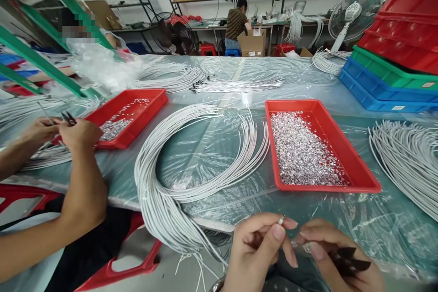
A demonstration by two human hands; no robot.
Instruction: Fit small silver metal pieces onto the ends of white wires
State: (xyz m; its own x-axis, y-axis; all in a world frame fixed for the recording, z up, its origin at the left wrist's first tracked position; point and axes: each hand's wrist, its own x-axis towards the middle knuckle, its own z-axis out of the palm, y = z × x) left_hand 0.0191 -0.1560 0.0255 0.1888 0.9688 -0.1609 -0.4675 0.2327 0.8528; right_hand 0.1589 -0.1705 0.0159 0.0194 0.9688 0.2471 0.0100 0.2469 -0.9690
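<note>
My left hand pinches a white cable end between thumb and forefinger, in front of the table edge. Just to its right, my right hand is curled around dark-jawed pliers, whose handles are hidden in the palm. The thumb and forefinger of that hand come together near a small pale piece, too small to make out. Beyond my hands lies a red tray with a heap of small silvery metal pieces. A coiled bundle of white cables hangs partly over the table edge.
At left, a co-worker's hands hold pliers beside another red tray. More white cables lie at right, below stacked red, green and blue trays. A white roll stands mid-table. Another person sits at the back.
</note>
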